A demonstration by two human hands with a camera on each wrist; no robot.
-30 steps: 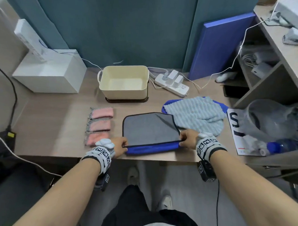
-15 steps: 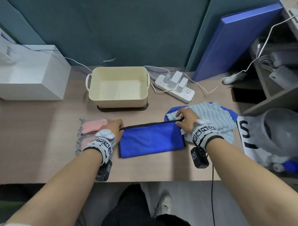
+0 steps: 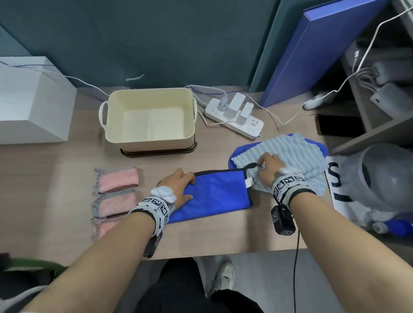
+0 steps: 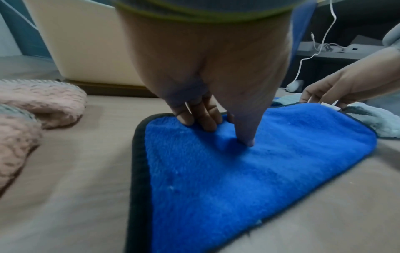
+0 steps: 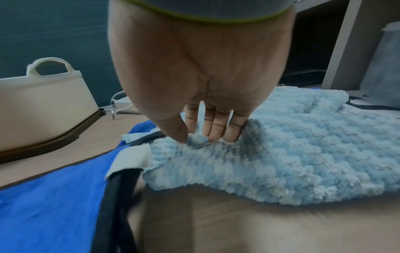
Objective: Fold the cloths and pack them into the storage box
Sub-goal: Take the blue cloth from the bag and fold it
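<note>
A blue cloth [image 3: 216,195] with black trim lies folded in half at the table's middle. My left hand [image 3: 178,185] grips its far left corner: the fingers [image 4: 199,119] curl at the edge and the thumb presses on top. My right hand [image 3: 269,168] pinches the far right corner by the white tag [image 5: 129,159], on top of a fluffy light blue cloth [image 3: 297,158], and a tuft bunches between its fingertips [image 5: 216,133]. Three folded pink cloths [image 3: 118,180] lie in a column to the left. The cream storage box [image 3: 151,143] stands behind with nothing in it.
A power strip [image 3: 234,115] with cables lies right of the box. A white carton [image 3: 23,104] stands at the back left and a blue board [image 3: 325,46] leans at the back right. A phone [image 3: 338,126], shelves and a plastic bag [image 3: 389,185] crowd the right side.
Both hands carried the cloth's near edge over to the far edge, so the grey face is covered and blue shows on top. The hands now sit at the far corners.
</note>
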